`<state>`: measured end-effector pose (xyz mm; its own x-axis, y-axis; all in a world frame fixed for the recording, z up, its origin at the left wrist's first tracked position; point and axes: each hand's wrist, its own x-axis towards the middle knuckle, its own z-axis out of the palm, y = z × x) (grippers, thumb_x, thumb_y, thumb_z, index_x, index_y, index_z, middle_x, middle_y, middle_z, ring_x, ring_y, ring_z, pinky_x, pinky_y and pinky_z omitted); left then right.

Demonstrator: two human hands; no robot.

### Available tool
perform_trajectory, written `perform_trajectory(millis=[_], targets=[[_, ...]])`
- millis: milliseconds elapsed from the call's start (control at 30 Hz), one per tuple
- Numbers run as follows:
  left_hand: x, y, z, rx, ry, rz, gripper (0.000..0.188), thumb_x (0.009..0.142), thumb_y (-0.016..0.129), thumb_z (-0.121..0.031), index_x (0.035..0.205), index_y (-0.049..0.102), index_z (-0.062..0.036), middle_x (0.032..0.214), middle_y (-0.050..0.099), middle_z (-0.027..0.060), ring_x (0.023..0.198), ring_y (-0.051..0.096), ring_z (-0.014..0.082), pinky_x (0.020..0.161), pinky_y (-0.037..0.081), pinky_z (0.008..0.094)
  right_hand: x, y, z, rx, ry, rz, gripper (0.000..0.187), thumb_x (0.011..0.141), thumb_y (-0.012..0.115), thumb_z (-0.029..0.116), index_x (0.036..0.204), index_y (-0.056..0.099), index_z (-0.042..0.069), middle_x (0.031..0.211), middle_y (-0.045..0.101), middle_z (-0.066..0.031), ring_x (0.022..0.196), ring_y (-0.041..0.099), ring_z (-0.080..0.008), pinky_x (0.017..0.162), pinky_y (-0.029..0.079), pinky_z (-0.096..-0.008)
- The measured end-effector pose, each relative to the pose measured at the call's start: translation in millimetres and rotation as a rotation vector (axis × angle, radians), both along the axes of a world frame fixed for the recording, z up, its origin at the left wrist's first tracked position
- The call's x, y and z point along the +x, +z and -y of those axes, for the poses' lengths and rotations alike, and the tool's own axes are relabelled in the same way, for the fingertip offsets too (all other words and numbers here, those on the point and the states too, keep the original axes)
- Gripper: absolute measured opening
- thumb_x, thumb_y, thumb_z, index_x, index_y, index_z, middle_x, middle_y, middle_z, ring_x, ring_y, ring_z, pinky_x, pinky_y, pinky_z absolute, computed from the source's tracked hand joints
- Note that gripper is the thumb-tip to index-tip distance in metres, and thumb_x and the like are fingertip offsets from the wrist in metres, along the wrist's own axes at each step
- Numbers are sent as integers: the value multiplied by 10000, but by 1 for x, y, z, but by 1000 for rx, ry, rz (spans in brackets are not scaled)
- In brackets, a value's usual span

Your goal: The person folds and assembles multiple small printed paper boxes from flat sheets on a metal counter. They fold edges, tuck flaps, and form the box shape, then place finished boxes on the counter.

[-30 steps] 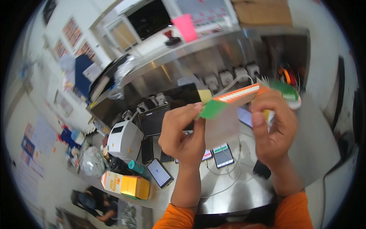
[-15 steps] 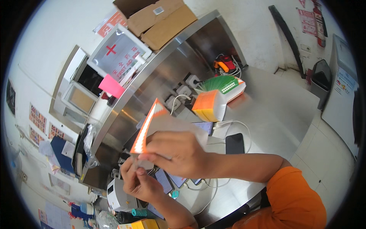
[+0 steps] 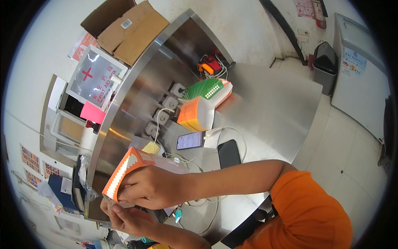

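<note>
An orange paper food carton with a white zigzag band stands tilted at the left of the table. My right hand is over its near side with the fingers curled into the carton. Below it, my left hand pinches the carton's lower end; the exact spot between finger and thumb is partly hidden. Farther back on the table lies a nested stack of orange and yellow cartons, beside a fanned stack of green cartons.
A dark phone and a lit phone lie on the steel table among white cables. Wall sockets line the raised steel back panel. Above it stand a first aid box and a cardboard box. A bin stands at the right.
My hands have moved left and down in the picture with the carton. It now shows a wider, opened-out form, and my right fingers reach into it. The view has shifted, too.
</note>
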<state>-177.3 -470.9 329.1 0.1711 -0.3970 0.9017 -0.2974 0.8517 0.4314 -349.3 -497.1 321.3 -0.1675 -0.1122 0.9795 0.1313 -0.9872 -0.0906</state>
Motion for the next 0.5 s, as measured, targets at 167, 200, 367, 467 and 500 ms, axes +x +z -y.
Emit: perform_trajectory(millis=[167, 200, 367, 467, 500], targets=[[-25, 7, -9, -149, 275, 209, 375, 1061, 653, -259, 1184, 729, 87, 1198, 641, 136, 1040, 652, 206, 881, 518, 355, -13, 4, -4, 11, -12, -47, 119, 895, 760, 104, 988, 740, 33, 969, 694, -105, 876, 681, -304, 746, 538, -411], [-27, 7, -11, -165, 356, 257, 381, 1054, 662, -269, 1142, 746, 92, 1178, 631, 135, 1013, 653, 208, 862, 515, 372, -17, 4, -2, 13, -29, -59, 111, 895, 763, 105, 976, 740, 33, 973, 697, -105, 880, 682, -305, 749, 538, -409], [-13, 5, -22, -103, 294, 285, 360, 1008, 736, -270, 1134, 759, 66, 1222, 674, 184, 1025, 683, 242, 881, 537, 362, -21, 3, 5, -25, 64, -39, 96, 897, 778, 104, 947, 742, 31, 983, 718, -98, 890, 690, -298, 761, 540, -385], [7, 5, -17, -91, 87, 174, 324, 977, 774, -296, 1028, 763, 24, 1206, 687, 178, 1056, 684, 266, 954, 528, 384, -22, 4, -2, 87, 234, -127, 97, 898, 781, 96, 962, 754, 29, 984, 724, -98, 884, 697, -277, 763, 542, -373], [9, 5, -17, -105, 61, 182, 329, 970, 782, -303, 1029, 759, 20, 1206, 687, 179, 1069, 680, 269, 972, 522, 395, -22, 4, -2, 140, 283, -158, 98, 903, 781, 94, 972, 760, 29, 987, 728, -99, 886, 702, -267, 766, 544, -369]])
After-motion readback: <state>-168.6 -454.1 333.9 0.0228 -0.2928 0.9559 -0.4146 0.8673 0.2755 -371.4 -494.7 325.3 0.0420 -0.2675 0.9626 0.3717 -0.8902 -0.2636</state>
